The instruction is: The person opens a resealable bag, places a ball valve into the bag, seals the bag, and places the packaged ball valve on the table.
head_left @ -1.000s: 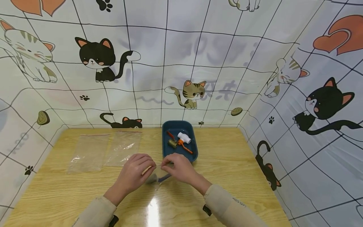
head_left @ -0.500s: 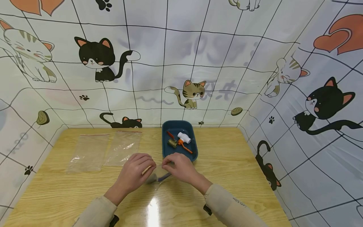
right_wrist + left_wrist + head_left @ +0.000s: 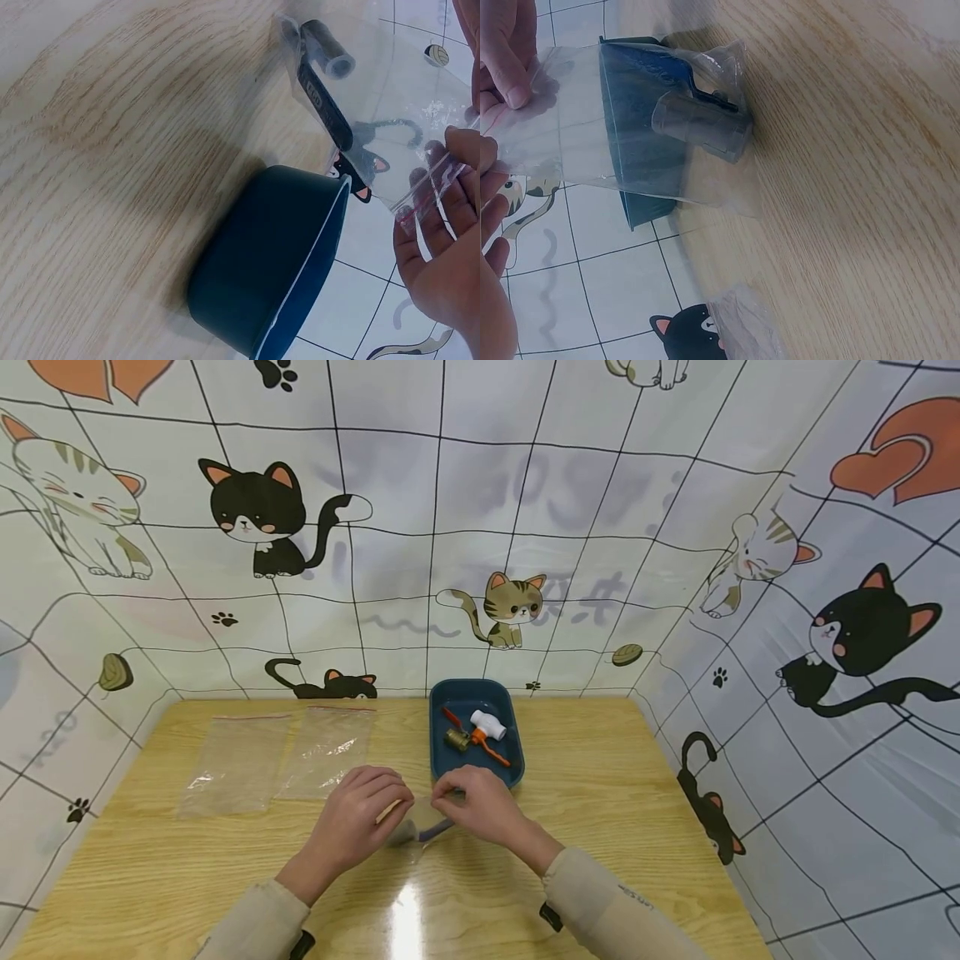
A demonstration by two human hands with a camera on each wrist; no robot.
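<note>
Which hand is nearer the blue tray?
Right: in the head view, the right hand overlaps the near edge of the blue tray; the left hand is off to its near left.

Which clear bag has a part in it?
The bag held between the left hand and right hand: a gray valve with a blue handle sits inside. The other two bags lie flat on the table.

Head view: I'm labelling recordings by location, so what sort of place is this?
Probably a small makeshift work booth, judging by the cat-print sheeting surrounding the wooden table, and the dark blue tray of small valve-like fittings on it.
</note>
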